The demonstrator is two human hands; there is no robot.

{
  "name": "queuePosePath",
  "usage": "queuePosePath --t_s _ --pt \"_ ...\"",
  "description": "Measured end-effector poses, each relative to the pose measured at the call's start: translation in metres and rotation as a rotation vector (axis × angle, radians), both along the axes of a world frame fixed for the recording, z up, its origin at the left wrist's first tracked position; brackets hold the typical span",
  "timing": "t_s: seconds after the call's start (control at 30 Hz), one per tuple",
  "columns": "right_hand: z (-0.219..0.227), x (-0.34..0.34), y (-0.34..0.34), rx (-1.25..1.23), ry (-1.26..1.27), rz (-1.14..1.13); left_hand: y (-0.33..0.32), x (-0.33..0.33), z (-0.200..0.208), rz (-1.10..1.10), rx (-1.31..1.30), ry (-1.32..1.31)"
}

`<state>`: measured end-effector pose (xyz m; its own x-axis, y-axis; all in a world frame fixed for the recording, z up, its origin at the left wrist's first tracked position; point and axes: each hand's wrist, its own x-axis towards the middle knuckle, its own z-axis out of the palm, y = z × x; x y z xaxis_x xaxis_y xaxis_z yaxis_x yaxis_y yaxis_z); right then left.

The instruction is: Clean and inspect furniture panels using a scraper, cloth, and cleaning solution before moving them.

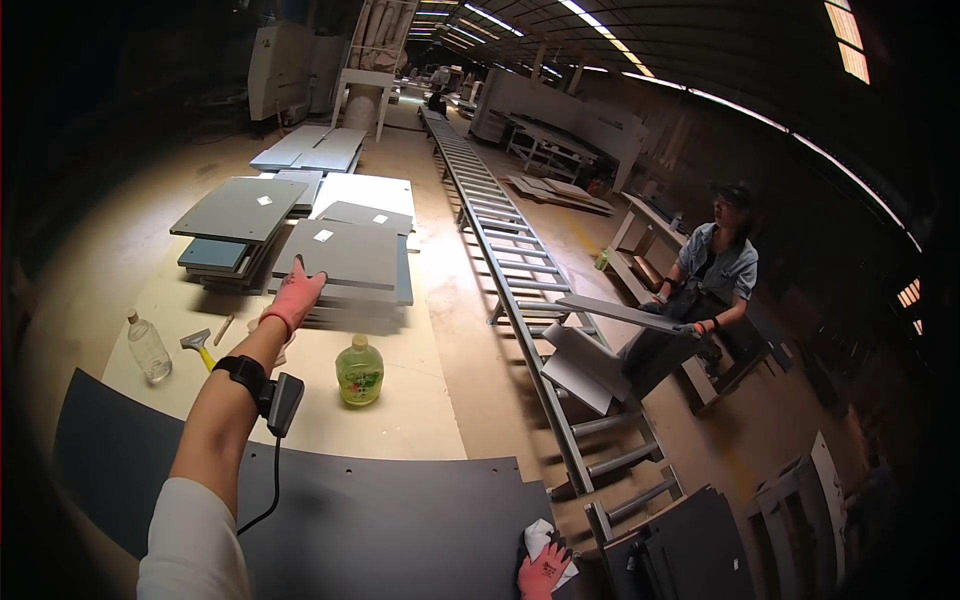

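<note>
My left hand, in a pink glove with dark fingertips, reaches out to the near left corner of a stack of grey panels. Its thumb and forefinger are spread over the top grey panel, which bears a small white label. Lower right, my right hand, gloved alike, closes on a crumpled white cloth at the right end of a large dark grey panel. That panel lies across the near side of the table, with small holes along its far edge.
On the pale table stand a green-yellow bottle and a clear bottle, with a yellow-handled scraper between. More panels are piled behind. A roller conveyor runs along the right; beyond it a person handles a panel.
</note>
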<state>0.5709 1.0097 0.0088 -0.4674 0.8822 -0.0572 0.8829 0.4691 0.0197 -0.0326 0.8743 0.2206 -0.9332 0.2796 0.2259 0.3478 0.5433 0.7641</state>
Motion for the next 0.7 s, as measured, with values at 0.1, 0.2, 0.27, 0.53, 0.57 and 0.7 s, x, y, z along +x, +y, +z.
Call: queuePosePath --t_s 0.1,0.2,0.27,0.53,0.57,0.7 --pt "0.007 -0.011 0.0 0.013 0.006 0.01 0.01 -0.016 0.029 0.036 -0.151 0.117" --pt "0.006 -0.018 -0.003 0.077 0.097 0.001 -0.001 -0.015 0.035 0.034 -0.194 0.14" --pt "-0.01 -0.01 0.001 0.128 0.191 0.032 0.011 -0.011 0.03 0.008 -0.172 0.175" --pt "-0.015 -0.003 0.006 0.199 0.059 0.051 0.018 -0.001 -0.011 -0.021 -0.284 0.114" --pt "-0.014 -0.003 0.002 0.204 0.065 0.06 0.014 -0.001 -0.015 -0.019 -0.289 0.112" --pt "-0.013 -0.012 -0.006 0.134 0.094 0.078 -0.014 0.058 0.015 -0.203 -0.264 0.14"
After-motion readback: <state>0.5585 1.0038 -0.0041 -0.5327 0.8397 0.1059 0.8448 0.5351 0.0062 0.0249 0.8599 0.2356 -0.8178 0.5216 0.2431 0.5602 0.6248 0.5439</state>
